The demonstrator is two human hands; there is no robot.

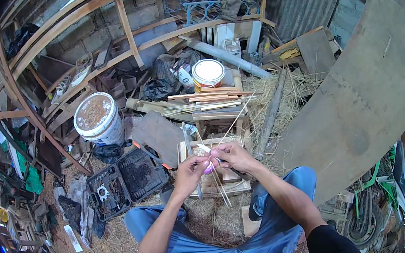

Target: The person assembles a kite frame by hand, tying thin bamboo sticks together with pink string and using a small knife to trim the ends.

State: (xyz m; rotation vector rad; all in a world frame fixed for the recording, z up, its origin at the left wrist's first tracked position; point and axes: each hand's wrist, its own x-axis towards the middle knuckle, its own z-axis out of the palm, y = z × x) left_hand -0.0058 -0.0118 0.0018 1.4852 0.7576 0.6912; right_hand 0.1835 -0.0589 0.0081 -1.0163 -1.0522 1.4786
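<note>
My left hand (189, 175) and my right hand (235, 157) meet above a low wooden bench (235, 187) between my knees. Pinched in the left fingers are thin pale strips (221, 187), which look like split bamboo; their ends hang below the hands. One long strip (234, 121) slants up and away to the right. My right hand is closed round a knife, its pale blade (203, 147) pointing up and left against the strips. Something purple (209, 167) shows at the fingertips; its kind cannot be made out.
Beyond the bench, a small stool (218, 113) bears wooden sticks and thin strips. An open black tool case (140, 174) lies to the left, near a white bucket (96, 120). A lidded tub (208, 73) stands behind the stool. A large board (356, 102) leans at right.
</note>
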